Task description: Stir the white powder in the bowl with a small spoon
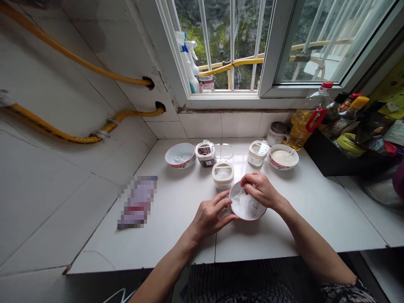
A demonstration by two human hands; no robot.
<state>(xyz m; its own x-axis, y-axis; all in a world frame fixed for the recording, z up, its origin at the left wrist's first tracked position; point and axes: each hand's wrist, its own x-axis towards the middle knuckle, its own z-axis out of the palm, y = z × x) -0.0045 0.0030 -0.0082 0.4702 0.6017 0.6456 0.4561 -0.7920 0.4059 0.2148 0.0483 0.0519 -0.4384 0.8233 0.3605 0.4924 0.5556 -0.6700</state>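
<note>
A white bowl with a pink rim stands on the counter, tilted slightly, with white granular powder inside. My left hand grips the bowl's left side, thumb low and fingers at the rim. Over the bowl, my right hand pinches a small white spoon whose tip reaches the powder. Just behind the bowl is a white seasoning jar with its clear lid flipped up and white grains inside. The spoon's handle is partly hidden by my fingers.
Along the back stand a bowl, a jar of dark red contents, another white jar and a bowl of pale powder. An oil bottle and a black bottle rack are right. A blurred purple packet lies left.
</note>
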